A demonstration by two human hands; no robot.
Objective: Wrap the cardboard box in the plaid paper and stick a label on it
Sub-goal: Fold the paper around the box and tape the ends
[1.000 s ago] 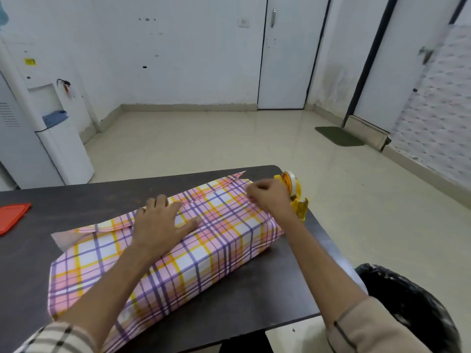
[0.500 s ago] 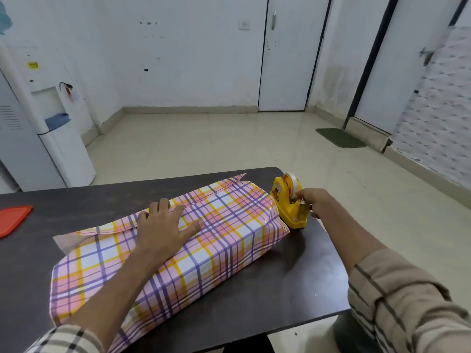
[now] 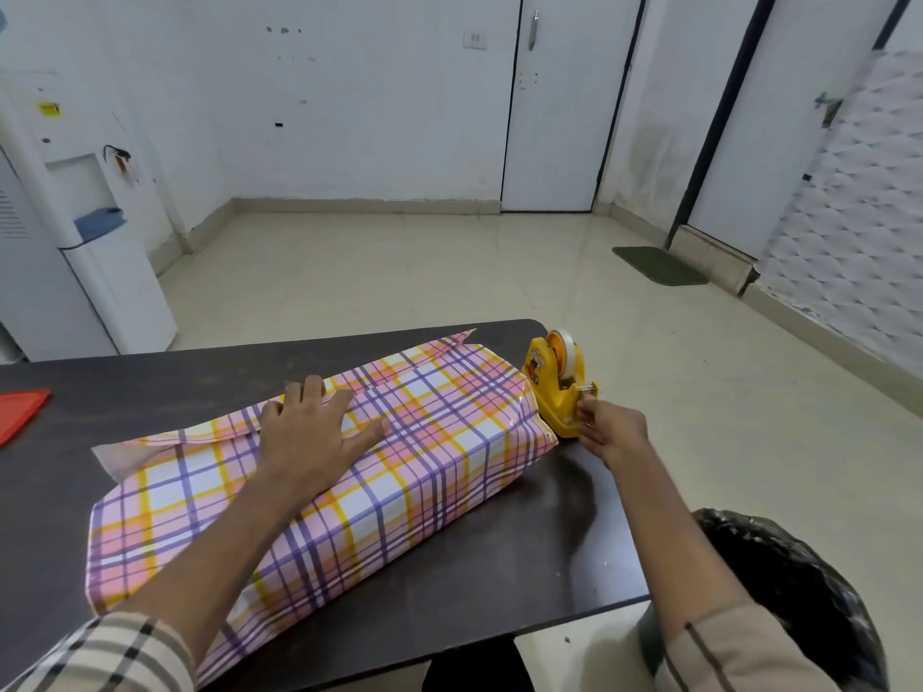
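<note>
The box, covered in pink, yellow and purple plaid paper, lies diagonally on the dark table. No bare cardboard shows. My left hand presses flat on the paper's overlapping seam on top. A yellow tape dispenser stands at the box's right end. My right hand is at the dispenser's front cutter, fingers curled and pinching at the tape end there. No label is in view.
A red lid lies at the table's left edge. A black-lined bin stands on the floor right of the table. A white water dispenser stands far left. Loose paper flaps stick out at the box's far side.
My right hand left the top of the box, moved right to the tape dispenser and now pinches at its cutter. My left hand stayed pressed on the seam.
</note>
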